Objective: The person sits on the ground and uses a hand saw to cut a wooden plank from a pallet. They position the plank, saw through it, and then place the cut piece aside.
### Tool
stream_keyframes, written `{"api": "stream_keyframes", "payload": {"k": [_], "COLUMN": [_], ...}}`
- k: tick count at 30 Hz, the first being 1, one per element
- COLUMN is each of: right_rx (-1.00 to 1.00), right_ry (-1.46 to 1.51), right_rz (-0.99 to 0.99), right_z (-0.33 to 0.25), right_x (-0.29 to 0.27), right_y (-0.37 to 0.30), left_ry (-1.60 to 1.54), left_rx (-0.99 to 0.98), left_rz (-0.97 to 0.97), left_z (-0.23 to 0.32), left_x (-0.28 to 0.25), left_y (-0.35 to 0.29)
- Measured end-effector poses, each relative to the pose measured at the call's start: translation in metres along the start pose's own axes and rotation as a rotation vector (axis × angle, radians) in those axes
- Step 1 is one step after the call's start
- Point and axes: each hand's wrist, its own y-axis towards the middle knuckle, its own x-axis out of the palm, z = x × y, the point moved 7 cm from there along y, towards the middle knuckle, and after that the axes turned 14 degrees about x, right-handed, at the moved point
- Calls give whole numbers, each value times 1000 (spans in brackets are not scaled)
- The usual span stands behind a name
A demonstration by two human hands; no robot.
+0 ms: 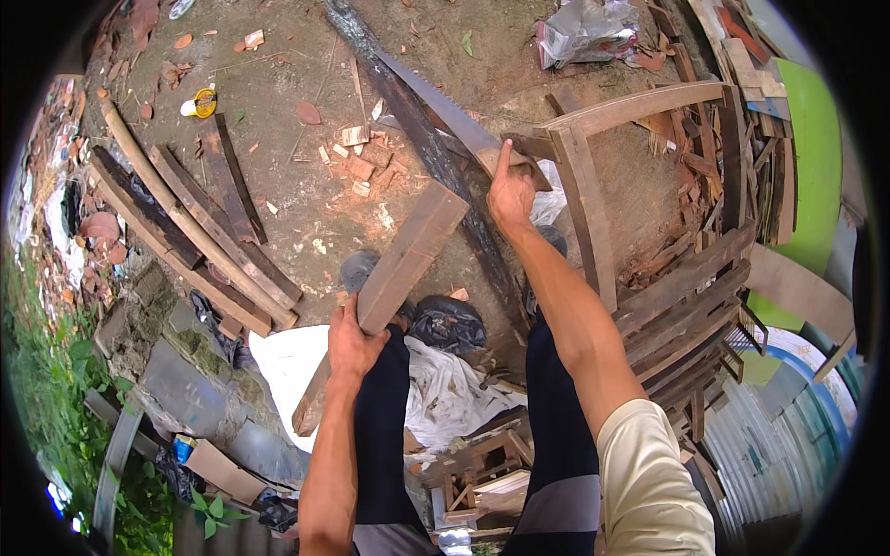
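Our left hand (352, 350) grips a plank (408, 259); our right hand (512, 196) holds a saw (464, 123). If our left grip slackens, the plank could twist and drop.

2 hands (511, 195), 1 saw (443, 104), 1 long blk. beam (468, 206) (plus 1 yel. item (206, 97))

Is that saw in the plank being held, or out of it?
Out: the saw, in the right hand, is apart from the plank in the left hand, with the dark beam showing between them.
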Motion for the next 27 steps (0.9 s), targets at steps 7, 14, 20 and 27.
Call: {"api": "stream_keyframes", "payload": {"k": [7, 14, 20, 27], "right_rx": [-66, -178, -179, -157], "right_ry": [-42, -78, -91, -143], "right_rz": [337, 231, 188, 214], "right_z": [29, 26, -14, -19], "right_x": [64, 60, 4, -69], "right_y": [26, 32, -28, -82], "left_ry": [66, 121, 158, 112], "left_rx": [10, 57, 21, 121], "left_rz": [-145, -169, -184, -143], "left_z": [-11, -30, -33, -22], "left_x": [55, 60, 31, -10], "left_y": [19, 20, 3, -36]}}
